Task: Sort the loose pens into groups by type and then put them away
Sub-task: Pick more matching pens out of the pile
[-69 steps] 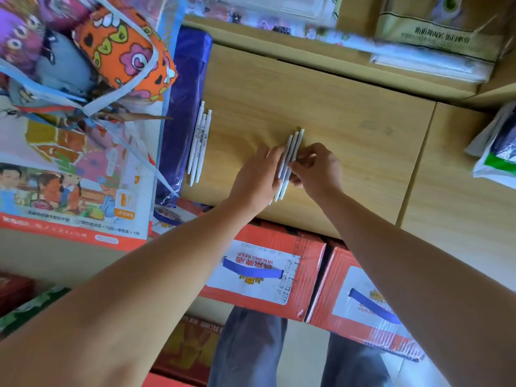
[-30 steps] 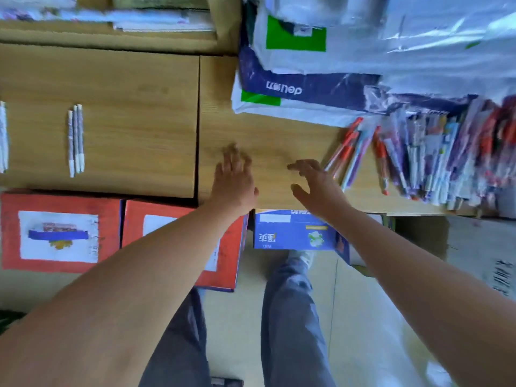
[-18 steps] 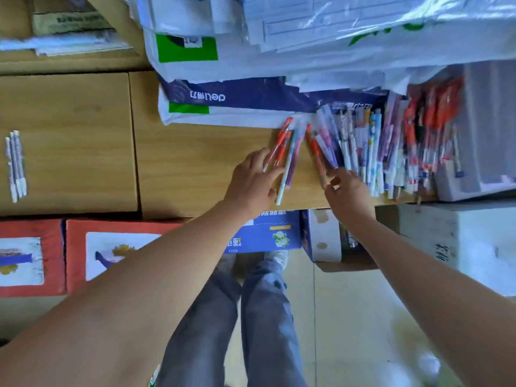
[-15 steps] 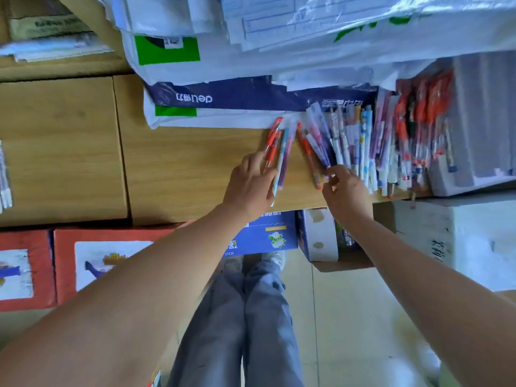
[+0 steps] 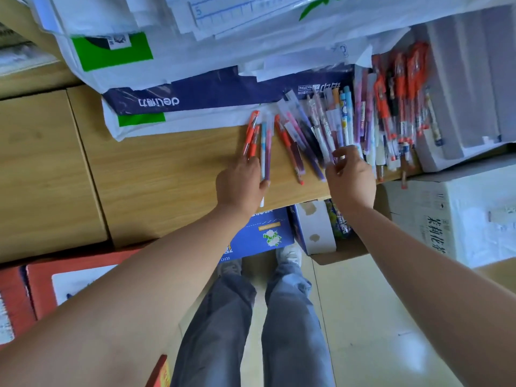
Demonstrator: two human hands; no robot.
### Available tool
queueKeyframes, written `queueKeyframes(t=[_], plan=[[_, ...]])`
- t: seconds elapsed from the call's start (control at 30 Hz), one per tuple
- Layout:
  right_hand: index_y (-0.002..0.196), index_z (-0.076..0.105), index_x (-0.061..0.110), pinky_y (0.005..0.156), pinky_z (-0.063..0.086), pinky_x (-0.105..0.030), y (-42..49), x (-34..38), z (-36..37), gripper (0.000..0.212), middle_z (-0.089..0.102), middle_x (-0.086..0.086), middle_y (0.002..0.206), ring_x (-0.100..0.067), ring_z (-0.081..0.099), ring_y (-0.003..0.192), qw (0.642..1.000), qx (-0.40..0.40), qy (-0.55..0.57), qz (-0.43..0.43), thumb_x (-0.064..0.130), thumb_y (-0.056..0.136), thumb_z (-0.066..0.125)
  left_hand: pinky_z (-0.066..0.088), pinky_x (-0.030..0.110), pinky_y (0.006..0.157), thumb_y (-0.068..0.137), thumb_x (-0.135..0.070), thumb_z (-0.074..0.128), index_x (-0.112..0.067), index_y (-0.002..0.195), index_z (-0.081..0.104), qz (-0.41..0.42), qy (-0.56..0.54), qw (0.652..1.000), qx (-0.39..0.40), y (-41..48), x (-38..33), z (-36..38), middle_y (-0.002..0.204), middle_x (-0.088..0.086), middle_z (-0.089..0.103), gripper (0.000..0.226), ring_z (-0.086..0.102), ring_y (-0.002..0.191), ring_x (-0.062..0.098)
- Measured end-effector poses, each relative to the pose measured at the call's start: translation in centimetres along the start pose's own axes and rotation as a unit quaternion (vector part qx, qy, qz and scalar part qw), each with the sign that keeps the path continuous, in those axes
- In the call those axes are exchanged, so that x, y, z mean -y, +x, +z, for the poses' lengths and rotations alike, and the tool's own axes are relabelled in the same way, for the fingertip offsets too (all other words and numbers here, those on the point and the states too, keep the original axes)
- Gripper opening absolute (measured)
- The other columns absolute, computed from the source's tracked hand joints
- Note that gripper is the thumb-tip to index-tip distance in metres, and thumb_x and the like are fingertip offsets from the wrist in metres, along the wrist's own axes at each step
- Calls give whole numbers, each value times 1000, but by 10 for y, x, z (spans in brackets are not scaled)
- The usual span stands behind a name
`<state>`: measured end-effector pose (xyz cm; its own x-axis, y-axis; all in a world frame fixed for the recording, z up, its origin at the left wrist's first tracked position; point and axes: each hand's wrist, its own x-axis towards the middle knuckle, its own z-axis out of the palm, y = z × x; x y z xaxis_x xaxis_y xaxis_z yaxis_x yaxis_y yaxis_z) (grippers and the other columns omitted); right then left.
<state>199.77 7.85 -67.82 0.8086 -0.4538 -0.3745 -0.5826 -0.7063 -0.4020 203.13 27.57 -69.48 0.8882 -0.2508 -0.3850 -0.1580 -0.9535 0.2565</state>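
Under the desk's point(image 5: 156, 177) front edge a blue box point(image 5: 262, 233) carries print too blurred to read; a white carton point(image 5: 452, 213) at the right bears Chinese characters. At that edge the left hand point(image 5: 240, 188) lays relaxed fingers on the near ends of four separated pens point(image 5: 264, 146) — two orange, one blue, one purple. The right hand point(image 5: 351, 177) pinches one of the loose pens point(image 5: 349, 121) heaped at the desk's right end. Bare wood lies open leftward. Behind — a navy pack point(image 5: 195, 99) marked "deli".
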Motion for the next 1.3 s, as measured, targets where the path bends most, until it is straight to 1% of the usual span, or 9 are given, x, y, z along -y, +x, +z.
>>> queueKeyframes(t=[0.27, 0.43, 0.53, 0.7, 0.83, 0.97, 1.13, 1.23, 1.3], plan=[[113, 53, 15, 53, 39, -26, 16, -30, -17, 22, 67, -5, 83, -22, 58, 66, 999, -20, -42, 5, 21, 92, 57, 45, 29, 60, 81, -50, 67, -17, 88, 70, -104, -30, 993, 43, 8, -19, 6, 84, 3, 69, 33, 65, 79, 24], [112, 57, 13, 56, 48, -30, 27, -30, -26, 22, 69, -6, 82, -23, 61, 68, 999, -10, -45, -9, 22, 92, 58, 51, 32, 63, 84, -41, 65, -15, 88, 71, -173, -82, 980, 53, 9, -27, 4, 83, 3, 68, 27, 64, 78, 25], [107, 60, 13, 54, 44, -27, 35, -34, -29, 21, 69, -6, 82, -22, 59, 67, 996, 5, -87, -21, 28, 92, 60, 40, 30, 58, 85, -33, 59, -10, 84, 65, -202, -101, 973, 45, 8, -33, 1, 77, 4, 61, 23, 56, 71, 25], [99, 64, 13, 55, 38, -24, 46, -32, -28, 20, 68, -5, 82, -19, 55, 68, 995, 44, -81, -29, 30, 88, 66, 35, 28, 58, 88, -25, 56, -11, 85, 53, -185, -181, 965, 35, 7, -36, -3, 76, 5, 57, 15, 56, 69, 27], [94, 64, 11, 57, 43, -25, 47, -28, -24, 17, 66, -6, 82, -23, 60, 70, 992, 57, -79, -86, 24, 85, 64, 43, 33, 59, 87, -26, 53, -7, 104, 54, -175, -210, 961, 39, 9, -40, -3, 79, 8, 59, 25, 57, 72, 30], [96, 61, 6, 61, 47, -27, 47, -26, -31, 15, 63, -4, 79, -20, 58, 66, 990, 91, 29, -108, 17, 85, 62, 36, 29, 56, 90, -23, 55, -12, 88, 49, -172, -242, 954, 51, 12, -50, -7, 74, 5, 58, 12, 57, 69, 25], [95, 61, 15, 53, 46, -23, 44, -27, -42, 8, 62, 5, 73, -8, 53, 56, 965, 206, 149, -68, 18, 89, 65, 57, 44, 64, 90, -16, 56, -3, 93, 55, -202, -430, 875, 92, 17, -68, -5, 87, 22, 67, 14, 66, 71, 35], [91, 61, 19, 64, 51, -30, 39, -22, -41, 8, 69, -4, 81, -13, 58, 63, 926, 328, 184, -44, 23, 88, 67, 55, 32, 50, 91, -5, 57, 1, 92, 54, -212, -551, 796, 135, 18, -83, -12, 81, 22, 64, 7, 65, 54, 23], [93, 61, 18, 73, 52, -31, 35, -20, -39, 10, 67, -4, 85, -13, 60, 71, 918, 347, 185, -50, 26, 89, 67, 53, 27, 49, 90, -3, 59, 1, 92, 56, -214, -579, 773, 146, 20, -90, -16, 77, 19, 62, 6, 64, 53, 19]])
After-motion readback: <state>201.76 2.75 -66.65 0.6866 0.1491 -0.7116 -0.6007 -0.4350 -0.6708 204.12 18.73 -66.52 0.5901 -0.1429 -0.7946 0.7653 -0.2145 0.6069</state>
